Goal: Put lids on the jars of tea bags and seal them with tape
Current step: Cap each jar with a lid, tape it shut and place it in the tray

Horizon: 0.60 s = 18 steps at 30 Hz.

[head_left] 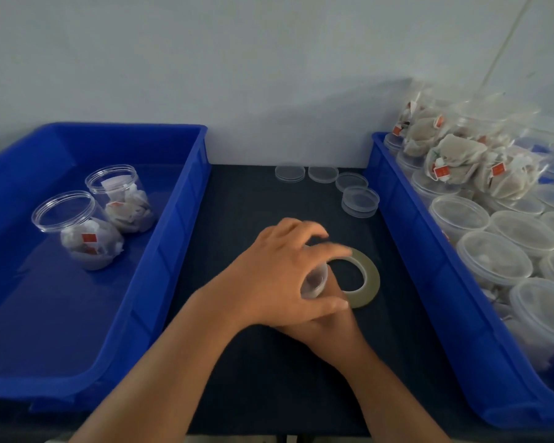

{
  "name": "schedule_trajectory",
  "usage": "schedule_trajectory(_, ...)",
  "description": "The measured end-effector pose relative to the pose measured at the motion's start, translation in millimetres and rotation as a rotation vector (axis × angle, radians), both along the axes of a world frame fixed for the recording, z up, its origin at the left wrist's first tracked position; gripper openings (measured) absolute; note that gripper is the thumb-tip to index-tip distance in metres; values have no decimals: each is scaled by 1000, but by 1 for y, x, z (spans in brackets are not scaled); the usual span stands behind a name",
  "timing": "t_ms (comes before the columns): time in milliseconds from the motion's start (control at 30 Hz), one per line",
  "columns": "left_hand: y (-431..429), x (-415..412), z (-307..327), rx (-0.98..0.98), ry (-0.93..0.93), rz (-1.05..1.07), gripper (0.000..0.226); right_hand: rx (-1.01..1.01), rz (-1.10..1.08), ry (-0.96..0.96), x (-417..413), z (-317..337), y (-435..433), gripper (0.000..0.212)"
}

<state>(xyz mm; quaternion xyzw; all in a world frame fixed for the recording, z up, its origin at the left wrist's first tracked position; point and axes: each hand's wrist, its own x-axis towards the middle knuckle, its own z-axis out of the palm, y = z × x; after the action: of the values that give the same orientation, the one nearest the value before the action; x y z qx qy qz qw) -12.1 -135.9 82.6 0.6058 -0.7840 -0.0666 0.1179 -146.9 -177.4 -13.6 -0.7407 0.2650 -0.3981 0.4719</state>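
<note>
My left hand point(279, 273) curls around a clear jar point(315, 282), crossed over my right hand point(333, 327), mostly hidden beneath.

Tape roll point(372, 276) sits between left bin point(173, 219) and right bin point(406, 225).

Legible text: none. Red tag point(89, 238) on a tea bag inside the nearer jar point(64, 215) in the left blue bin point(179, 238) carries a pale mark, too small and blurred to read. Same for the red tags point(498, 170) on the heaped tea bags point(454, 151) in the right blue bin point(429, 266): faint print, not resolvable.
</note>
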Motion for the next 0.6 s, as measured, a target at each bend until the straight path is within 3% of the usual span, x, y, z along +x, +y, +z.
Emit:
schedule_trajectory(67,1,-9,2,37,-91,210,86,64,25,-22,1,3,1,69)
schedule_trajectory(167,10,-26,-1,72,-162,306,71,35,-12,50,-12,-6,2,57)
schedule_trajectory(267,8,-46,-3,68,-170,222,59,71,25,417,-29,-19,16,49)
schedule_trajectory(300,5,-53,-4,51,-160,213,60,91,74,774,-32,-12,18,53)
schedule_trajectory(333,1,-57,-5,16,-159,212,60,62,30,998,-29,-17,21,55)
schedule_trajectory(367,-1,-58,-7,-39,-159,213,57,18,1,940,-31,-19,19,53)
schedule_trajectory(400,-3,-57,-8,-86,-133,208,53,-142,-52,763,-28,-33,13,49)
schedule_trajectory(433,-3,-52,-8,-120,-55,193,48,-37,-89,603,-14,-27,7,44)
schedule_trajectory(467,-2,-46,-7,-128,57,168,45,84,-40,558,-4,-12,4,40)
schedule_trajectory(500,0,-41,-6,-131,150,155,45,48,4,413,-9,-7,6,37)
schedule_trajectory(533,3,-38,-5,-151,171,168,47,-43,-11,309,-7,-5,6,37)
schedule_trajectory(600,9,-33,-3,-195,19,326,59,-133,14,144,3,3,6,41)
